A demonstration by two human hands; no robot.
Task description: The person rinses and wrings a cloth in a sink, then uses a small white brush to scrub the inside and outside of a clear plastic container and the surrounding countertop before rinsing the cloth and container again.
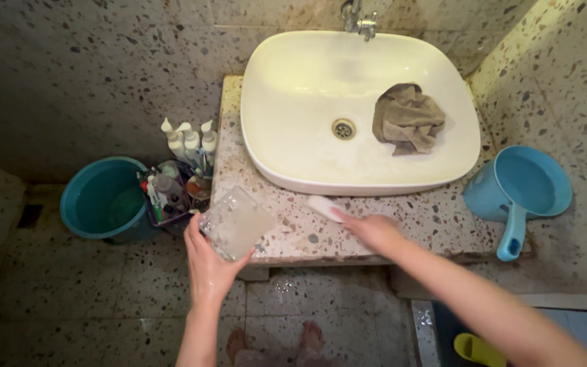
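A clear plastic tray (236,223) is gripped at its near corner by the left hand (210,265), fingers closed around it, and is held tilted over the front left edge of the speckled stone surface (436,224). A white bar of soap (325,208) is pinched at its end by the fingertips of the right hand (375,231), low over the surface just in front of the basin.

The cream oval basin (293,95) takes up most of the surface, leaving only a narrow strip at the front. A crumpled brown cloth (409,119) is seen inside it, right of the drain (343,128), with the tap (359,20) above. At the right edge a blue jug (521,190) is set with its handle hanging over the front. On the floor to the left, a basket of bottles (174,183) is wedged against the surface's side, with 3 white pump tops showing, and a teal bucket (103,197) is placed beside it. A yellow slipper (477,350) is visible at lower right.
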